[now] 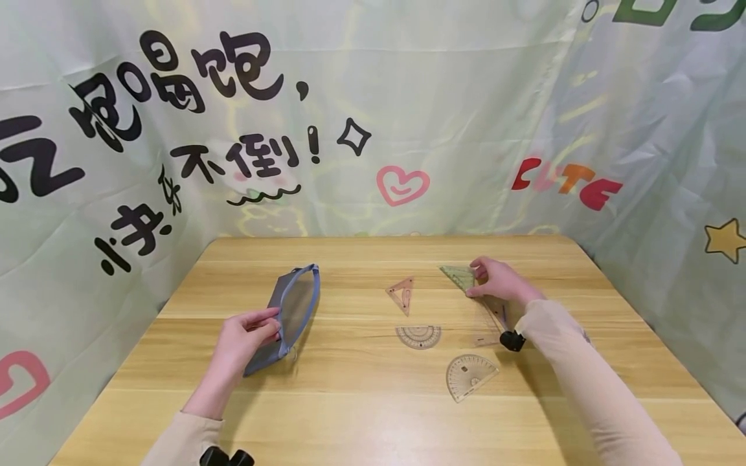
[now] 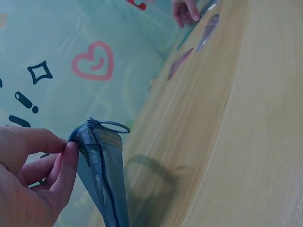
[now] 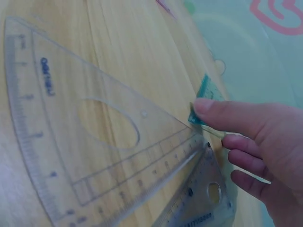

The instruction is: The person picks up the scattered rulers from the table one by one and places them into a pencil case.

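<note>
Left of the frame, we see a blue zippered mesh pouch [image 1: 300, 301], probably soft and light; the left hand [image 1: 247, 333] pinches its rim. Right of centre, the right hand [image 1: 502, 281] pinches a green set square [image 1: 457, 276], probably stiff, slippery, best held by edges.
</note>
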Available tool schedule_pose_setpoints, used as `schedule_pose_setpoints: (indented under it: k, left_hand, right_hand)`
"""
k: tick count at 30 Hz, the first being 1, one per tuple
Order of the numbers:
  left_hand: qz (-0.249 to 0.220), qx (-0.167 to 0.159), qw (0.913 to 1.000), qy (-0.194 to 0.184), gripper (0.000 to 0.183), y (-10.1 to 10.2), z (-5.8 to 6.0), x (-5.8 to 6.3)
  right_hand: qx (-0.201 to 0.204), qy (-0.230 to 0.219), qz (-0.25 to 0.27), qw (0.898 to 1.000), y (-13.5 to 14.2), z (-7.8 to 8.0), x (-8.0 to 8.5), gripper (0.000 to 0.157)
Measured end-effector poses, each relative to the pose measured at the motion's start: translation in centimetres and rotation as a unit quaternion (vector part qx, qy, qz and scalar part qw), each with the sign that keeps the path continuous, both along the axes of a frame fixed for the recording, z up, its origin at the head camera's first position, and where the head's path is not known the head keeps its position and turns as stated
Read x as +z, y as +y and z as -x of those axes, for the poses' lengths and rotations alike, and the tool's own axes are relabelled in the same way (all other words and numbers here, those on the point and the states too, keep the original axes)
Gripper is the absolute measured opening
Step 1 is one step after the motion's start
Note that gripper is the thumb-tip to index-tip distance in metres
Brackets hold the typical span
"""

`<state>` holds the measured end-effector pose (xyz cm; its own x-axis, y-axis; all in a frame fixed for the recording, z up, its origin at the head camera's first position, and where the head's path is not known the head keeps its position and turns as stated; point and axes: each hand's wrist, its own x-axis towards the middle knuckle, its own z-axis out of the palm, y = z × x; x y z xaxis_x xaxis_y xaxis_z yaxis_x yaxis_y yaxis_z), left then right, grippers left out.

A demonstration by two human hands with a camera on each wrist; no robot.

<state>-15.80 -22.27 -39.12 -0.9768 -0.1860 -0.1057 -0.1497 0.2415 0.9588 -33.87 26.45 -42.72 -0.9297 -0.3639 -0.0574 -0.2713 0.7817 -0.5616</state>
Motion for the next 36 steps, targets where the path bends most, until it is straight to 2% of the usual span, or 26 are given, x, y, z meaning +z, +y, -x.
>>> schedule_pose_setpoints:
  k: [24, 36]
  left_hand:
    - [-0.016, 0.000, 0.9999, -0.004, 0.041, -0.1, 0.1, -0.2]
    - [-0.018, -0.001, 0.9998, -0.011, 0.043, -0.1, 0.2, -0.3]
  right_hand:
    - [-0.035, 0.010, 0.065, 0.997, -1.3, -0.1, 0.3, 0.061]
    - [-0.053, 0.002, 0.107, 0.993, -2.4, -0.7, 1.3, 0.058]
